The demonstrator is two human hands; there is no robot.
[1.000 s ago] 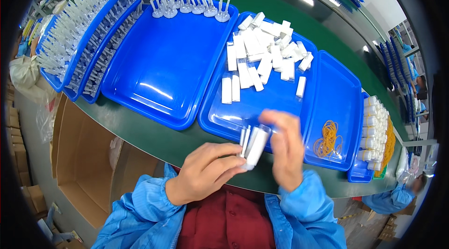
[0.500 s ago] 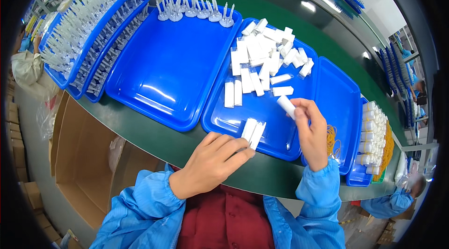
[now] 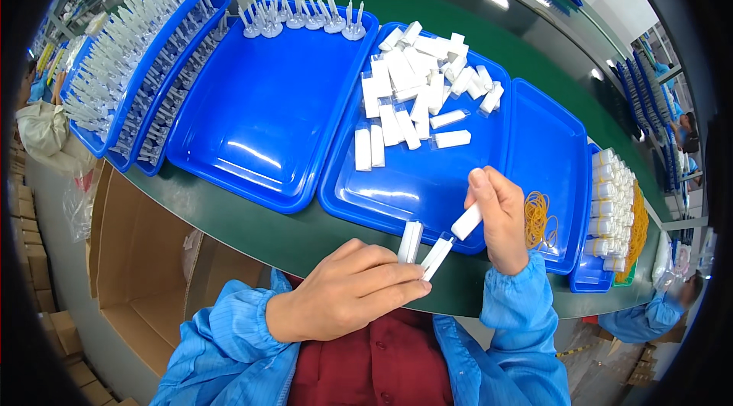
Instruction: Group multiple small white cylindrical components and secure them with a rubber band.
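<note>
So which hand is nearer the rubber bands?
Right. The right hand is just left of the rubber bands in the tray; the left hand is well off to their left, holding white pieces.

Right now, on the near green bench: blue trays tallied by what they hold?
Trays of upright white pieces: 2
Tray with spiked white pieces along its far edge: 1
Tray of loose white packs: 1
Tray with rubber bands: 1
Small tray of wrapped bundles: 1
Total: 6
</note>
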